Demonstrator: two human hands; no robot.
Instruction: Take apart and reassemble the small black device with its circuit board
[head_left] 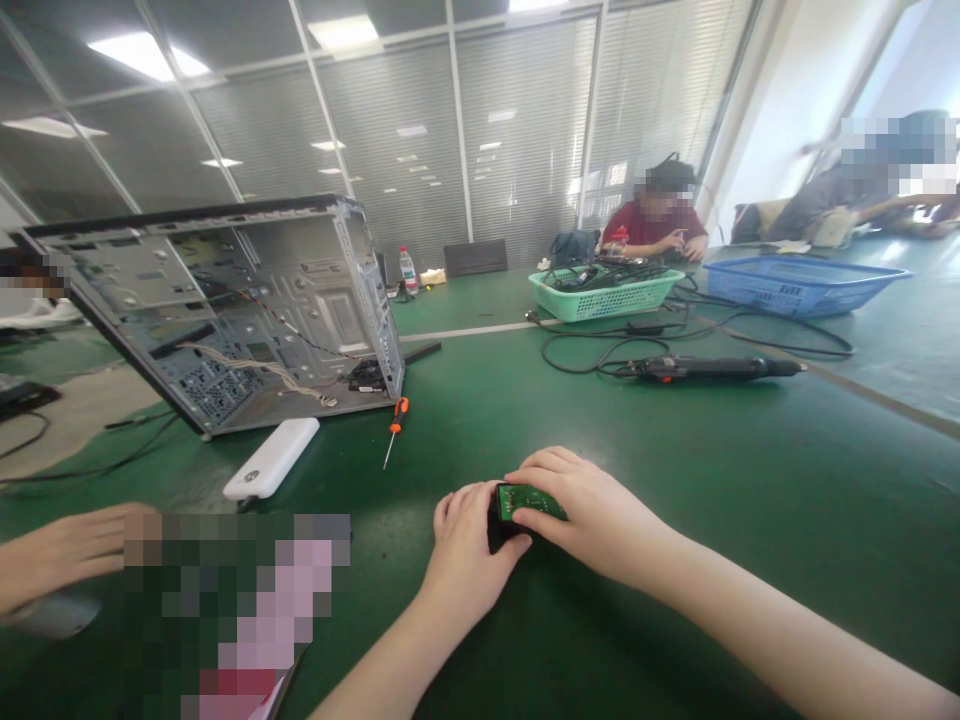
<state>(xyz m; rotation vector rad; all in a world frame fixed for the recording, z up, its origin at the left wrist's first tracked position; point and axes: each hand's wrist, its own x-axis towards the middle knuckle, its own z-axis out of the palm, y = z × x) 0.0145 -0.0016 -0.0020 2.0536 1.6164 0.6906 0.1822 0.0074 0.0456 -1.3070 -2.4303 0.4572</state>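
Between my hands, above the green tabletop, is a small dark block with a green circuit board [529, 502] on its upper face. My left hand [466, 548] grips the block's dark left side, thumb toward me. From the right, my right hand [581, 508] closes over the board, fingers along the far edge and thumb on the near edge. Much of the block is hidden by the fingers, so its exact kind does not show. Beyond my left hand lies a screwdriver [397, 418] with an orange and black handle.
An opened computer case [330, 310] stands at left, a white power bank [274, 458] before it. Another person's hand [67, 550] rests at lower left. An electric screwdriver [705, 368], a green basket [607, 300] of cables and a blue basket [795, 285] lie right. People sit beyond.
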